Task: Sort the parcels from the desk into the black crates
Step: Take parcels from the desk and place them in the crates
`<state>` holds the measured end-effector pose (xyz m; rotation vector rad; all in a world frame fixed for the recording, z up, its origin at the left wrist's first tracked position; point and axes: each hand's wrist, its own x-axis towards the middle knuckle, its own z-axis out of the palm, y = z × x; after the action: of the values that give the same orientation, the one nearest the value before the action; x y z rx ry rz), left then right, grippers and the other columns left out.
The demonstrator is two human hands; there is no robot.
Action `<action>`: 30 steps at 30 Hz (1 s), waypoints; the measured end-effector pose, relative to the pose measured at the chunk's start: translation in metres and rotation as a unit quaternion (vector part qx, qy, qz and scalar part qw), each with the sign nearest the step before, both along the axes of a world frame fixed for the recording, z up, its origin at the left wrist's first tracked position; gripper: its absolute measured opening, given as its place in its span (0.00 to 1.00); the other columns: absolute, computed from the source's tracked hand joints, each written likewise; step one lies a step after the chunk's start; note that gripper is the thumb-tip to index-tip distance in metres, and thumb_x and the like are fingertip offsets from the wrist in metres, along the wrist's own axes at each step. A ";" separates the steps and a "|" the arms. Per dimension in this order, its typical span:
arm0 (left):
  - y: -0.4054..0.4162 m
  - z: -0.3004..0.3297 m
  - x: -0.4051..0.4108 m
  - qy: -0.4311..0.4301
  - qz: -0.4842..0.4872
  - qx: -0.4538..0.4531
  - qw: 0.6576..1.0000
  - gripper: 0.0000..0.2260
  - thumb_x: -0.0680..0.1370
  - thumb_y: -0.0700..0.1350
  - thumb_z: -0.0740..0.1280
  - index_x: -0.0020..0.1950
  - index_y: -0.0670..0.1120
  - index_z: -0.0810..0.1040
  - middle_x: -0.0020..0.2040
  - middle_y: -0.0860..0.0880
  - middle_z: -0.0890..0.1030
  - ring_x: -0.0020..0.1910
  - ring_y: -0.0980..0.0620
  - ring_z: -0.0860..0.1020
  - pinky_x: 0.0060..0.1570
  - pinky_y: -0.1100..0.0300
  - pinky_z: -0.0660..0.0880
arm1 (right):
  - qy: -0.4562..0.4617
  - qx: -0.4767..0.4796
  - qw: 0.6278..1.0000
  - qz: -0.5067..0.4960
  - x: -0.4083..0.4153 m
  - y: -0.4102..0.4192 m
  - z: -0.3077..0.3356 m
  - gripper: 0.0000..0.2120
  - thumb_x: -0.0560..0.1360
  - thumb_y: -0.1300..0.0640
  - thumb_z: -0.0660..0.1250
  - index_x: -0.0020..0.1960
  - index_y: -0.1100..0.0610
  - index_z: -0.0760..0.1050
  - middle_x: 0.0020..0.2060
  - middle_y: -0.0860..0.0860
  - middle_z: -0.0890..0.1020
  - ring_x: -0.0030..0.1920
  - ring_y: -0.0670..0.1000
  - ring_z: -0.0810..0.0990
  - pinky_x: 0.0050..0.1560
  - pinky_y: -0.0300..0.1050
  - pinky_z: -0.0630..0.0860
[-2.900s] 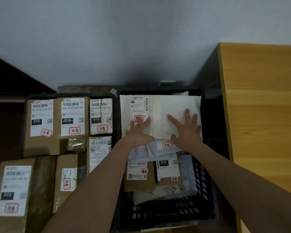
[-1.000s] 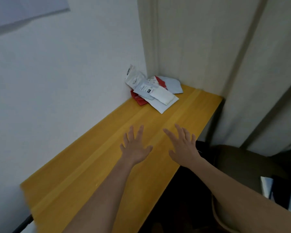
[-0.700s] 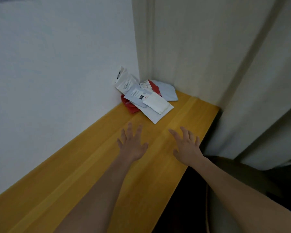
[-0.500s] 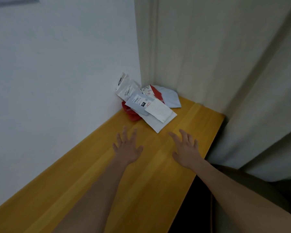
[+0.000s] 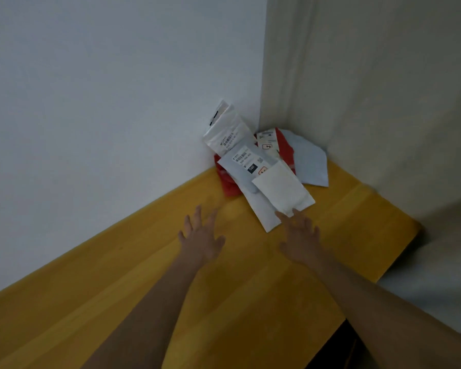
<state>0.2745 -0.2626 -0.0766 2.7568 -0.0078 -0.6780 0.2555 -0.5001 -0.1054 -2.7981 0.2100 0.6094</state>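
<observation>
Left of the parcel pile [image 5: 264, 171] in the desk [image 5: 237, 288] corner, the left hand [image 5: 201, 242] hovers spread and empty. The right hand [image 5: 301, 239], also spread, fingertips reach the pile's near white mailer [image 5: 282, 191]. The loosely stacked mailers look slippery, so a one-sided grab could scatter them.

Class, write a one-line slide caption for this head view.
Both open hands, left and right, reach across the yellow wooden desk toward a corner pile of white, grey and red parcels.

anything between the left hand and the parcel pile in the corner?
Nothing: in the head view only bare desk lies between the left hand and the parcel pile. The hand is open and holds nothing.
</observation>
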 end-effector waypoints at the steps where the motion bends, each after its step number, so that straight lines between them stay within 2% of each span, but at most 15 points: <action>1: -0.007 -0.004 0.009 0.004 0.011 0.006 1.000 0.33 0.82 0.56 0.60 0.80 0.59 0.42 0.80 0.48 0.35 0.78 0.38 0.39 0.74 0.36 0.49 | -0.003 0.007 1.000 0.006 0.013 -0.006 -0.005 0.39 0.79 0.52 0.64 0.79 0.40 0.42 0.79 0.54 0.42 0.78 0.62 0.44 0.75 0.67 0.50; 4: -0.039 -0.017 0.033 0.018 0.025 0.013 0.999 0.34 0.82 0.55 0.61 0.80 0.59 0.43 0.80 0.49 0.36 0.78 0.39 0.40 0.74 0.36 0.50 | -0.022 0.023 0.999 0.024 0.048 -0.030 -0.021 0.38 0.80 0.52 0.64 0.79 0.40 0.42 0.79 0.54 0.43 0.78 0.62 0.45 0.75 0.66 0.50; 9: -0.093 -0.032 0.054 0.039 0.050 -0.024 0.998 0.34 0.82 0.54 0.61 0.80 0.57 0.43 0.80 0.50 0.38 0.79 0.41 0.40 0.75 0.38 0.50 | -0.014 0.043 0.998 0.048 0.099 -0.060 -0.039 0.40 0.80 0.44 0.63 0.79 0.41 0.38 0.79 0.54 0.40 0.79 0.62 0.43 0.75 0.66 0.48; 14: -0.102 -0.046 0.074 0.049 0.058 -0.035 0.997 0.35 0.81 0.54 0.63 0.80 0.56 0.44 0.81 0.51 0.42 0.79 0.41 0.44 0.74 0.38 0.54 | 0.012 0.091 0.994 0.064 0.134 -0.065 -0.053 0.46 0.77 0.41 0.66 0.78 0.42 0.34 0.78 0.55 0.35 0.78 0.63 0.38 0.76 0.64 0.46; 17: -0.104 -0.054 0.086 0.034 0.056 -0.049 0.997 0.36 0.81 0.53 0.63 0.81 0.52 0.45 0.81 0.48 0.46 0.79 0.42 0.47 0.75 0.41 0.52 | 0.029 0.100 0.992 0.074 0.138 -0.067 -0.063 0.48 0.75 0.42 0.68 0.78 0.42 0.33 0.78 0.55 0.35 0.78 0.63 0.38 0.75 0.65 0.46; 20: -0.112 -0.056 0.096 0.031 0.098 -0.096 0.990 0.34 0.81 0.50 0.64 0.81 0.46 0.48 0.80 0.46 0.52 0.79 0.46 0.51 0.76 0.47 0.51 | 0.019 0.091 0.992 0.090 0.134 -0.070 -0.070 0.47 0.76 0.46 0.68 0.79 0.42 0.36 0.79 0.55 0.39 0.78 0.63 0.40 0.76 0.65 0.47; 23: -0.120 -0.053 0.102 0.049 0.198 -0.195 0.959 0.32 0.81 0.48 0.65 0.80 0.48 0.52 0.80 0.46 0.57 0.78 0.45 0.57 0.74 0.47 0.60 | 0.049 0.106 0.987 0.112 0.131 -0.076 -0.071 0.45 0.76 0.48 0.68 0.79 0.42 0.38 0.79 0.55 0.39 0.78 0.63 0.39 0.76 0.65 0.45; 25: -0.126 -0.046 0.103 0.053 0.244 -0.255 0.934 0.29 0.82 0.45 0.64 0.80 0.49 0.55 0.78 0.48 0.60 0.77 0.46 0.60 0.67 0.55 0.65 | 0.079 0.152 0.979 0.112 0.132 -0.080 -0.068 0.42 0.76 0.49 0.67 0.79 0.42 0.42 0.79 0.53 0.42 0.79 0.62 0.41 0.77 0.63 0.48; 27: -0.130 -0.041 0.104 0.068 0.283 -0.302 0.908 0.26 0.82 0.45 0.63 0.78 0.50 0.59 0.76 0.48 0.65 0.75 0.47 0.63 0.59 0.59 0.66 | 0.095 0.237 0.964 0.080 0.134 -0.086 -0.057 0.38 0.77 0.51 0.67 0.80 0.43 0.48 0.80 0.51 0.50 0.79 0.59 0.50 0.76 0.59 0.57; 30: -0.131 -0.035 0.108 0.103 0.340 -0.357 0.864 0.18 0.83 0.47 0.62 0.73 0.48 0.68 0.68 0.48 0.71 0.68 0.48 0.69 0.57 0.56 0.66 | 0.096 0.396 0.912 -0.041 0.138 -0.098 -0.034 0.30 0.79 0.58 0.65 0.78 0.48 0.60 0.73 0.48 0.66 0.73 0.53 0.67 0.65 0.48 0.72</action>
<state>0.3828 -0.3932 -0.1115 1.7780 0.6044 -0.5913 0.3930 -0.5980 -0.1394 -1.9393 0.0860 0.7426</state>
